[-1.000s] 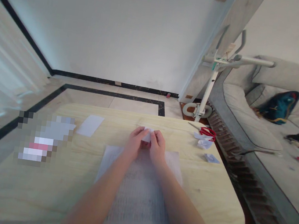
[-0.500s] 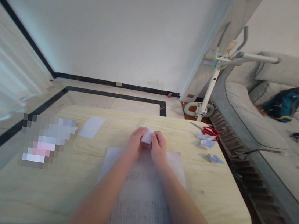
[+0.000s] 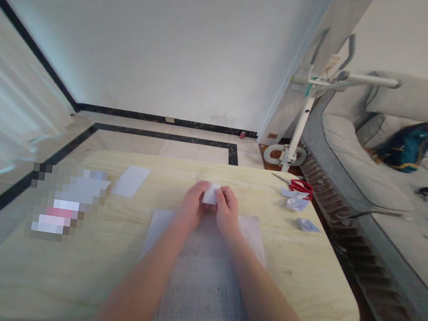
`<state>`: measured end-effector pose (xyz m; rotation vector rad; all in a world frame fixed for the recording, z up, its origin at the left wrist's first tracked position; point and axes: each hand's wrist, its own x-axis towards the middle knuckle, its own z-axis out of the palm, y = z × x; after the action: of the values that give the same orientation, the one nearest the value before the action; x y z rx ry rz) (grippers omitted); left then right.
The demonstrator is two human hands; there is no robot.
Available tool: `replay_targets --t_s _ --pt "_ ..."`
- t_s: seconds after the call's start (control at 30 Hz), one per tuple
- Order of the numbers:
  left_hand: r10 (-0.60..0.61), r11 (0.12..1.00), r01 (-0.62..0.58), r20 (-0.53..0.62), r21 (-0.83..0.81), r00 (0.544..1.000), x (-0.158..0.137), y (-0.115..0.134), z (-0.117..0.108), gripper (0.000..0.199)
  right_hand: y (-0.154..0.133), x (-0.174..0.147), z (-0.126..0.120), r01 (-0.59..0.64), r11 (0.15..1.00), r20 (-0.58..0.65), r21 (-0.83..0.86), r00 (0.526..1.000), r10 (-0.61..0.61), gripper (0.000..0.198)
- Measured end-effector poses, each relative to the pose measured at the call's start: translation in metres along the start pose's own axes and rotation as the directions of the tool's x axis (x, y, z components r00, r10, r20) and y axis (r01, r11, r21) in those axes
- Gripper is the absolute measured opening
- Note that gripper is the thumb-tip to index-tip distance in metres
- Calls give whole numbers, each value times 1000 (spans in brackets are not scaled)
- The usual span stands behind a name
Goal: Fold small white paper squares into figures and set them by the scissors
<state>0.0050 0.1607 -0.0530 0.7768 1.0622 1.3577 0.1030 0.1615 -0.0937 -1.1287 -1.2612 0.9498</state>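
Between my two hands is a small folded piece of white paper (image 3: pixel 210 194), held up over the table near its far side. My left hand (image 3: pixel 194 200) grips its left edge with the fingers curled round it. On the other edge, my right hand (image 3: pixel 228 208) pinches the paper between thumb and fingers. Parts of the lower edge are hidden by the hands. Beneath my wrists and forearms lies a large printed sheet (image 3: pixel 205 281) covered with rows of small text.
A pale wooden table (image 3: pixel 301 279) carries a blank white sheet (image 3: pixel 131 182) on the left, beside a pixelated patch. Red-handled scissors (image 3: pixel 301 188), paper scraps (image 3: pixel 296 201) and a folded paper piece (image 3: pixel 308 225) lie at the right. A grey sofa (image 3: pixel 375 204) stands beyond.
The folded paper is tilted slightly, showing a flatter white face. Both hands stay almost in place, and the view has shifted a little.
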Motion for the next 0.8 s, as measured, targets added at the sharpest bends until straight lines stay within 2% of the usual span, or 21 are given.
replay_targets --t_s 0.3,0.6,0.8 --pt "-15 998 15 1 53 1000 0 0 0 15 0 -1 -1 20 999 18 -28 1000 -19 24" --pt "-35 998 34 -17 -54 999 -2 3 -1 14 -1 -3 1 0 1000 32 0 999 0 23" --pt "-15 999 15 -15 -33 1000 -2 2 -1 13 -3 -3 1 2 1000 16 2 1000 -2 20"
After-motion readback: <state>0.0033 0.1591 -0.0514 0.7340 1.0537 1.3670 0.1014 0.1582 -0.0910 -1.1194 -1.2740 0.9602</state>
